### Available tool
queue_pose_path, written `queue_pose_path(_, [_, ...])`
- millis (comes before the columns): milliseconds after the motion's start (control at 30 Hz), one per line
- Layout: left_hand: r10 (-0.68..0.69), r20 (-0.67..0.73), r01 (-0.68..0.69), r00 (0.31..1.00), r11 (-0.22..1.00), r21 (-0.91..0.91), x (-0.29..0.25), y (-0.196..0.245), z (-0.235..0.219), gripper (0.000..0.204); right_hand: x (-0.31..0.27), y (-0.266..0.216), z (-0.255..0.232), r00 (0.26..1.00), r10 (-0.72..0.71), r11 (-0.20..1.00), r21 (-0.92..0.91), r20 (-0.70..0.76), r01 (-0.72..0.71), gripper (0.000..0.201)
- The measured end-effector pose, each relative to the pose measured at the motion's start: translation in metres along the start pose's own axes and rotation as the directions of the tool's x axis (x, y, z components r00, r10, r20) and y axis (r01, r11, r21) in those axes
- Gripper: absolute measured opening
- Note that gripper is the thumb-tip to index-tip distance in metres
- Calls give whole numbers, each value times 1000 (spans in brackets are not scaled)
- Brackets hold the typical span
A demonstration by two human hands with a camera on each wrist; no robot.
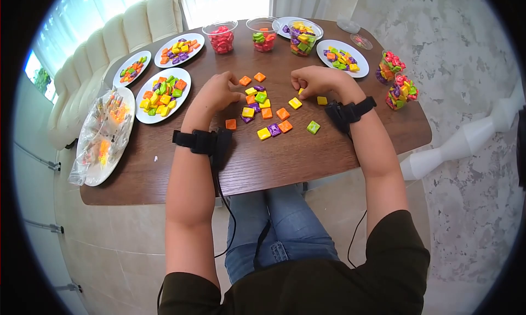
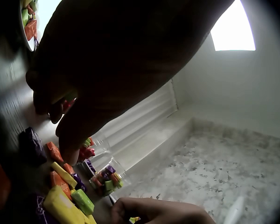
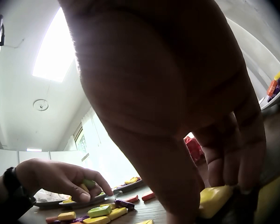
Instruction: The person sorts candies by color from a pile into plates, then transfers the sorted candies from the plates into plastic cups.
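Square wrapped candies point(image 1: 267, 113) in orange, yellow, purple and green lie scattered on the wooden table between the hands. My left hand point(image 1: 218, 93) is curled just left of this cluster, its index finger reaching toward the candies. In the right wrist view, green and yellow candies point(image 3: 88, 184) show in the left hand's curled fingers. My right hand point(image 1: 323, 82) is low over the table on the cluster's right side. Its thumb and fingers pinch a yellow candy point(image 3: 214, 200). Another yellow candy point(image 1: 322, 100) lies beneath the right wrist.
White plates of mixed candies point(image 1: 140, 108) stand at left, another plate point(image 1: 361, 69) at back right. Clear cups point(image 1: 235, 31) of candies line the back; two filled cups point(image 1: 406, 98) stand near the right edge. A plastic bag point(image 1: 104, 123) lies on an oval plate at far left.
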State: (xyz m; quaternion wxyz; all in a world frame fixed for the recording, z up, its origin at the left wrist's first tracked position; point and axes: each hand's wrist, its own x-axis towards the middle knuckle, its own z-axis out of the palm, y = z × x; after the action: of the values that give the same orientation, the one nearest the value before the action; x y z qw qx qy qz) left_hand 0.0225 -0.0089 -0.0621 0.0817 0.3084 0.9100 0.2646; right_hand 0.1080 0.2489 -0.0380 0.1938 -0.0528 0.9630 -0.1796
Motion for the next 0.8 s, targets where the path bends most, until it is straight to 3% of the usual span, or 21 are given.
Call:
queue_pose_path(100, [12, 68, -14, 998, 999, 38, -4, 0, -1, 42, -11, -3, -8, 999, 48, 999, -25, -8, -48, 28])
queue_pose_path(333, [27, 65, -37, 997, 989, 142, 0, -5, 6, 39, -38, 1, -10, 985, 160, 981, -124, 61, -152, 30])
queue_pose_path(400, [19, 76, -30, 997, 989, 147, 0, -5, 6, 38, -31, 10, -1, 992, 116, 984, -145, 42, -108, 29])
queue_pose_path(500, [35, -33, -31, 999, 994, 105, -1, 0, 6, 36, -21, 18, 1, 993, 109, 983, -154, 53, -99, 27])
queue_pose_path(533, [17, -24, -17, 1000, 1000, -12, -2, 4, 3, 36, -19, 18, 0, 991, 119, 982, -151, 61, -109, 26])
queue_pose_path(633, [-19, 8, 21, 1000, 916, -400, -3, 20, -5, 33, -13, 18, -3, 987, -139, 970, 188, -81, 152, 24])
queue_pose_path(667, [-29, 20, 35, 999, 837, -546, -3, 24, -6, 32, -9, 16, -4, 982, -148, 870, 456, -115, 184, 25])
queue_pose_path(700, [-36, 34, 50, 999, 734, -677, -2, 27, -8, 31, -6, 3, -4, 977, -150, 696, 685, -152, 213, 25])
queue_pose_path(733, [-18, -47, -21, 999, 697, -717, -3, 30, -8, 30, -2, -10, -3, 971, -144, 462, 855, -189, 235, 25])
queue_pose_path(800, [9, -210, -171, 978, 612, -772, -2, 33, -6, 29, 12, -26, 3, 956, -110, -57, 962, -271, 266, 26])
